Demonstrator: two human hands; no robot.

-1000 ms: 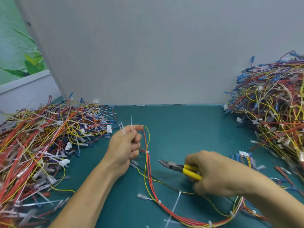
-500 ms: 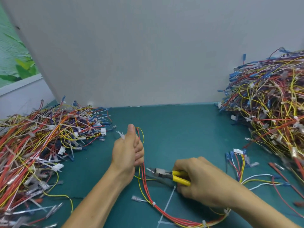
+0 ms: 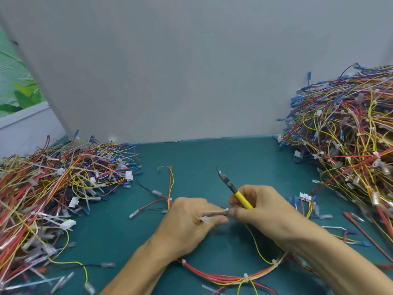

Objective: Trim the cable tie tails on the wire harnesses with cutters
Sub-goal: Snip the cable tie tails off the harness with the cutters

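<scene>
A red and yellow wire harness (image 3: 229, 278) loops across the green mat in front of me, bound by white cable ties. My left hand (image 3: 191, 222) grips part of it and holds several cut white tie tails (image 3: 205, 219) between its fingers. My right hand (image 3: 261, 211) holds the yellow-handled cutters (image 3: 232, 189), jaws pointing up and away, and its fingertips pinch a cable tie (image 3: 226, 210) on the harness right next to my left fingers. The two hands touch there.
A big heap of harnesses (image 3: 53, 188) covers the left of the mat, another heap (image 3: 348, 141) rises at the right. Loose wires with a white connector (image 3: 305, 196) lie by my right wrist. A grey wall (image 3: 191, 71) closes the back. Bare green mat (image 3: 212, 154) lies beyond the hands.
My left hand dropped from upright to low on the mat and met my right hand. The cutters swung from pointing left at the wires to pointing up and away.
</scene>
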